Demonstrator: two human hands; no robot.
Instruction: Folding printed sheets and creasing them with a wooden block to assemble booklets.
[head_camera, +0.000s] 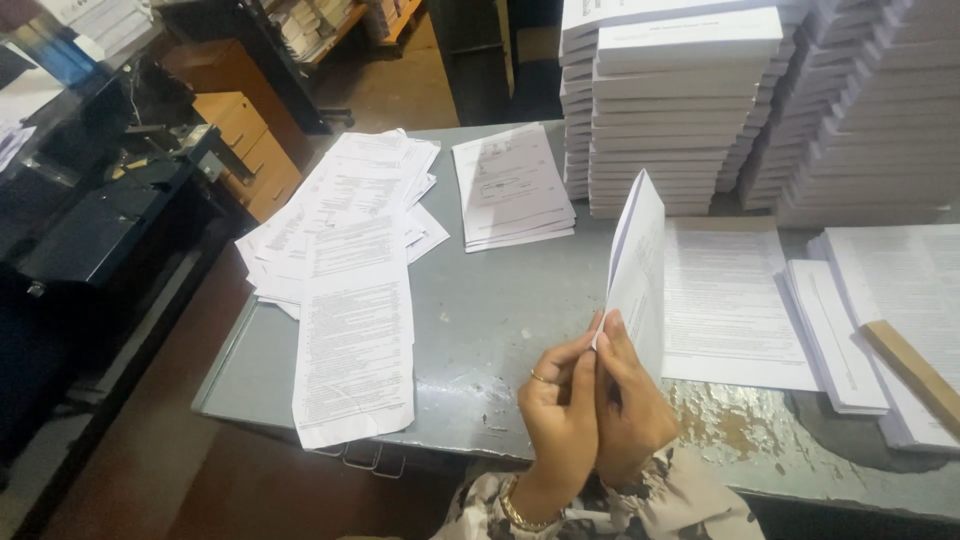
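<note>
1. The left hand (558, 408) and right hand (628, 400) were pressed side by side at the near table edge, the fingers of both pinched on the lower corner of a folded sheet (637, 268).
2. The sheet stood nearly upright on its fold above the hands, leaning slightly right, over the grey table (500, 320).
3. Just right of the sheet a flat printed page (735, 305) lay on the table, with a low pile (835, 335) beside it.
4. At the far right a wooden stick (915, 370) rested slantwise on another pile (900, 290).
5. To the left, long printed sheets (355, 335) lay loosely fanned, the nearest overhanging the table's front edge.
6. Further back in the middle sat a small neat stack (512, 187).
7. Behind the folded sheet rose tall stacks (680, 100) of bound paper, filling the far right corner.
8. Off the table's left side stood a dark machine (100, 220) and wooden drawers (245, 145).
</note>
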